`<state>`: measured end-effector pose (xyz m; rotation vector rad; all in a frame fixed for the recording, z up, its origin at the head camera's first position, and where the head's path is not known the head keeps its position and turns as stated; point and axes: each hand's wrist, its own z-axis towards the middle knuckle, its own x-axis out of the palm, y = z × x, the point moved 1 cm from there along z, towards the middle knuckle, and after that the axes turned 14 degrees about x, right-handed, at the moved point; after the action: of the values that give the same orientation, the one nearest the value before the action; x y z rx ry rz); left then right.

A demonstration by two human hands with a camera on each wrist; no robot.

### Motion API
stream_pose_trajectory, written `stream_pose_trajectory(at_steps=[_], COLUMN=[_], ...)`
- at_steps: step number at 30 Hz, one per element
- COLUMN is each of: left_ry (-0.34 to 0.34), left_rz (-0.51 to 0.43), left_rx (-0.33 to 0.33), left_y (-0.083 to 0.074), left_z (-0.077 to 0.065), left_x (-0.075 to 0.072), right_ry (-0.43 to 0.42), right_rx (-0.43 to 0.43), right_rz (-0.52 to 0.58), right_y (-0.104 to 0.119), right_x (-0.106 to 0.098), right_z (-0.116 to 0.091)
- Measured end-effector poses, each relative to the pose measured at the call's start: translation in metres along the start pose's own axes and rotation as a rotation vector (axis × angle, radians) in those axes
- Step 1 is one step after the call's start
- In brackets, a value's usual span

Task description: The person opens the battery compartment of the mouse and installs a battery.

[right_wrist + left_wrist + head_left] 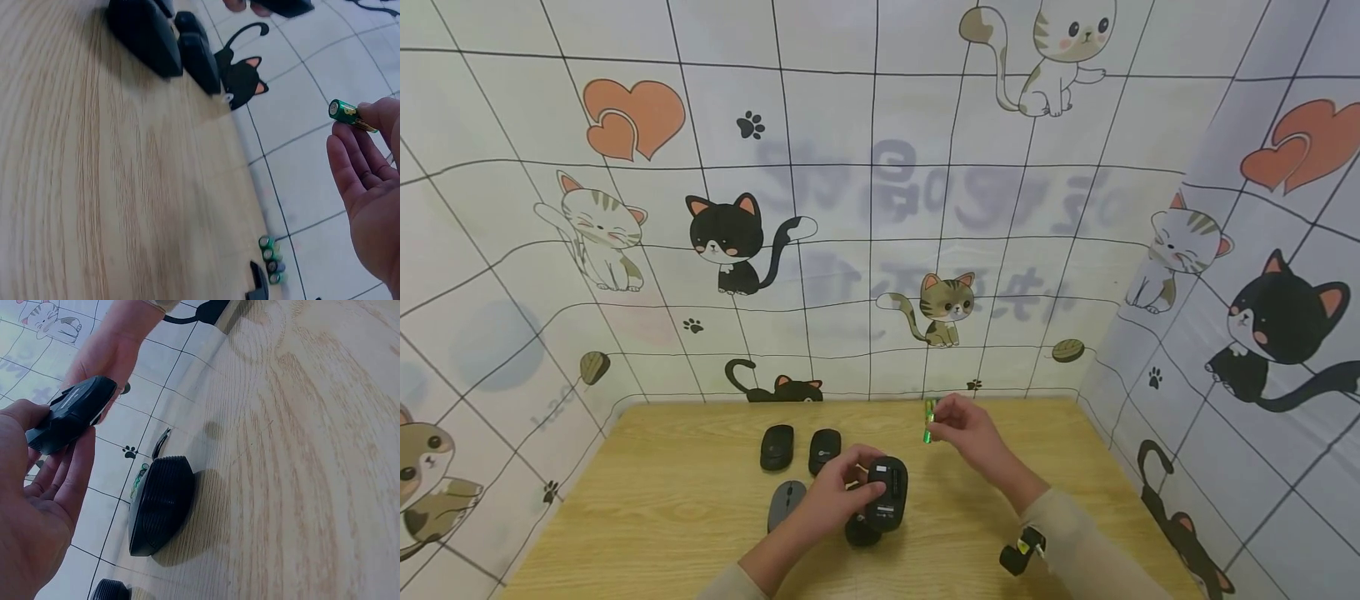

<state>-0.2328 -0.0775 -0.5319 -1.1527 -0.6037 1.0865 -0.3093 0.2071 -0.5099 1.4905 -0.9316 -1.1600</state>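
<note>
My left hand (pixel 842 492) holds a black computer mouse (pixel 887 493) with its underside turned up, thumb on one side and fingers on the other. Pinched between thumb and fingertips of my right hand (pixel 966 429) is a green and gold battery (pixel 344 111), held in the air. A row of several green batteries (pixel 272 259) lies on the table near the back edge. Close by them is a small dark curved piece (pixel 257 282). Under the held mouse, another black mouse (pixel 862 531) rests on the table, partly covered from above.
To the left on the wooden table (pixel 662 500) stand two black mice, one at the far left (pixel 777 447) and one beside it (pixel 825 450). A grey mouse (pixel 786 502) sits nearer, partly behind my left arm. A cat-printed cloth (pixel 850 333) hangs around the back and sides.
</note>
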Motion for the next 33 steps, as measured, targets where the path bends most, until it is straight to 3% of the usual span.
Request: stream_pose_trajectory(at_steps=[11,33], left_ry=[0.004,-0.007], left_rz=[-0.016,-0.012], left_rx=[0.012,0.032], left_y=[0.003,0.001], left_z=[0.001,0.002], left_x=[-0.001,-0.001], right_ry=[0.112,0.178], right_rx=[-0.058,-0.067], right_rz=[0.019,-0.062], right_y=[0.026,0.045], right_x=[0.022,0.043], right_z=[-0.018,-0.039])
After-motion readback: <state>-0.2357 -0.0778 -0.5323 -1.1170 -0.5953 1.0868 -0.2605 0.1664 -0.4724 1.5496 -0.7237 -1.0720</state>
